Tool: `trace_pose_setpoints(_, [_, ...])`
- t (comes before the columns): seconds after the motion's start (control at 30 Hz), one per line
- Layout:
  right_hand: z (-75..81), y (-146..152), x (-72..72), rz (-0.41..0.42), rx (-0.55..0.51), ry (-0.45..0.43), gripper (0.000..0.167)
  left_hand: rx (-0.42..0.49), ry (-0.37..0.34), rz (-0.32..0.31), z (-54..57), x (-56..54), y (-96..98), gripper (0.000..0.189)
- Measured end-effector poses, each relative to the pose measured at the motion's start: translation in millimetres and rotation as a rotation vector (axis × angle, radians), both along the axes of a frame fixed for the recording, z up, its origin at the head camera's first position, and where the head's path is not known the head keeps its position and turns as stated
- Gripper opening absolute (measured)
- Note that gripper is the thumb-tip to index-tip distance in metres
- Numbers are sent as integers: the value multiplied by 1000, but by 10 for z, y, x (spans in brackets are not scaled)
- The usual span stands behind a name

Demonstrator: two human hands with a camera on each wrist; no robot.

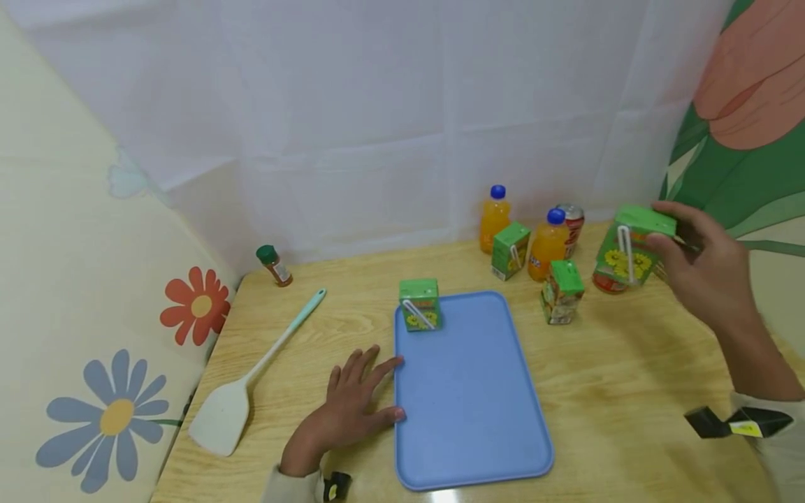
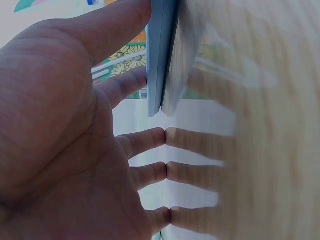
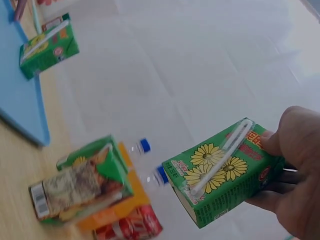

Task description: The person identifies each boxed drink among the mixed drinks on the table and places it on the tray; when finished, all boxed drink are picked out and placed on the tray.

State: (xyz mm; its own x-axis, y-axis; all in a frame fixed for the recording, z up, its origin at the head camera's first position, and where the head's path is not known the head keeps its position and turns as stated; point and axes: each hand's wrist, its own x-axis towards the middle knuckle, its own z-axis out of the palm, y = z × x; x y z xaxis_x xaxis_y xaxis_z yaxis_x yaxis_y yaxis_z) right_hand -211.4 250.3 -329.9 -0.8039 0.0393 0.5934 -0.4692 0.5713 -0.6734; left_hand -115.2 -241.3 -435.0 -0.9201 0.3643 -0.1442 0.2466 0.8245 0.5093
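In the head view my right hand grips a green juice box with yellow flowers and a white straw, held up at the right. The right wrist view shows thumb and fingers pinching one end of that juice box. My left hand lies with spread fingers at the left edge of a blue tray, thumb and index fingertip on its rim. The left wrist view has the hand with its other fingertips on the table. Another juice box stands at the tray's far left corner.
Behind and right of the tray stand a juice box, a brown-and-green carton, two orange drink bottles and a soda can. A red can shows below the held box. At left lie a spatula and a spice jar.
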Motion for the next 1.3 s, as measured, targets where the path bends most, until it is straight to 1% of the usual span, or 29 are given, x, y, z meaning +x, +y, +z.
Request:
trace_pose_setpoints(0.07, [56, -85, -39, 68, -28, 18, 46, 4, 1, 0, 2, 1, 1, 77])
trace_pose_setpoints(0.17, [105, -214, -79, 144, -60, 7, 44, 14, 8, -9, -3, 1, 7, 76])
trace_pose_setpoints(0.3, [126, -393, -109, 202, -57, -27, 45, 25, 19, -20, -7, 4, 16, 76])
trace_pose_setpoints(0.57, [92, -700, -200, 314, -73, -82, 44, 1, 17, -3, 0, 12, 11, 78])
trace_pose_setpoints(0.8, [-23, -898, -278, 350, -79, -136, 40, -12, 6, 7, -8, 6, 5, 79])
trace_pose_setpoints(1.0, [-142, -1060, -305, 419, -103, -195, 40, -6, -3, 12, 1, 14, 8, 78])
trace_pose_setpoints(1.2, [-297, -1233, -333, 482, -137, -233, 40, -15, -2, 8, 16, 19, 11, 78])
trace_pose_setpoints(1.3, [-399, -1323, -333, 491, -144, -267, 41, -9, 8, 1, 22, 20, 12, 77])
